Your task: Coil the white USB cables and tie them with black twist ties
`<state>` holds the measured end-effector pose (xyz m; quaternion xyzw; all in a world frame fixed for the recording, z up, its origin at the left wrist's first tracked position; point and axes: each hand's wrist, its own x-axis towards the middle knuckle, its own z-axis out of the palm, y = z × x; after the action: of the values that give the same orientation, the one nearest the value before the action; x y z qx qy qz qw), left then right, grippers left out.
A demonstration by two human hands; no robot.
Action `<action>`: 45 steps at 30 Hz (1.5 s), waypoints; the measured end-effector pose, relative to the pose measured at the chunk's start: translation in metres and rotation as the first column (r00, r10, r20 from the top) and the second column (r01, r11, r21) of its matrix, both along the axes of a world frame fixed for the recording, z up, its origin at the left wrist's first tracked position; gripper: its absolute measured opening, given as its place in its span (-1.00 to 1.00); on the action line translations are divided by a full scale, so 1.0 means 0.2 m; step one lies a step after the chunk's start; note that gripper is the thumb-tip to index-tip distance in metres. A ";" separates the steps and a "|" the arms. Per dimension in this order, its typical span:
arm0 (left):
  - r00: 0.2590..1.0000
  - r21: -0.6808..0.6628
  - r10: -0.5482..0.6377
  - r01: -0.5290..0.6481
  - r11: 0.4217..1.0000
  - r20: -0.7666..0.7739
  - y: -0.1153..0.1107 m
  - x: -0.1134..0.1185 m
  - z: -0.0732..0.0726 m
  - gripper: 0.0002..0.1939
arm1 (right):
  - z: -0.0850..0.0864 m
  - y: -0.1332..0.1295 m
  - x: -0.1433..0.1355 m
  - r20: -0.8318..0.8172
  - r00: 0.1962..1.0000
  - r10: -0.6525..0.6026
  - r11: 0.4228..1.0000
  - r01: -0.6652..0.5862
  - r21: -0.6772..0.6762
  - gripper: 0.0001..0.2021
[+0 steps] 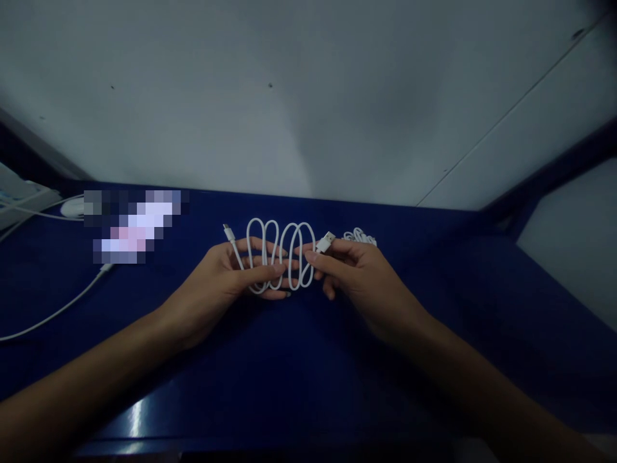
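head view shows your left hand and right hand both closed on the white cable, its loops strung left to right between them just above the blue bench, usb plug at your right fingertips.

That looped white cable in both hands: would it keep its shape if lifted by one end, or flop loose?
The white cable looks thin and bends into tight loops, so it is probably floppy and would likely uncoil if held by one end only. It seems light: the left hand and right hand hold it with fingertips. Its plug ends would probably dangle.
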<state>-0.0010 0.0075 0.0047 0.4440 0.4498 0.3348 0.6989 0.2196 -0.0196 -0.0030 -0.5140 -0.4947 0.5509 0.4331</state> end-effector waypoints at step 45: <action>0.994 0.012 -0.065 0.064 0.998 0.086 0.00 -0.01 0.02 -0.73 | 0.02 0.00 0.01 -0.001 1.000 0.014 1.000 -0.014 -0.009 -0.80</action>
<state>-0.0020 0.0069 0.0093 0.4467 0.4030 0.3331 0.7260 0.2209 -0.0199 0.0020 -0.5123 -0.4957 0.5562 0.4272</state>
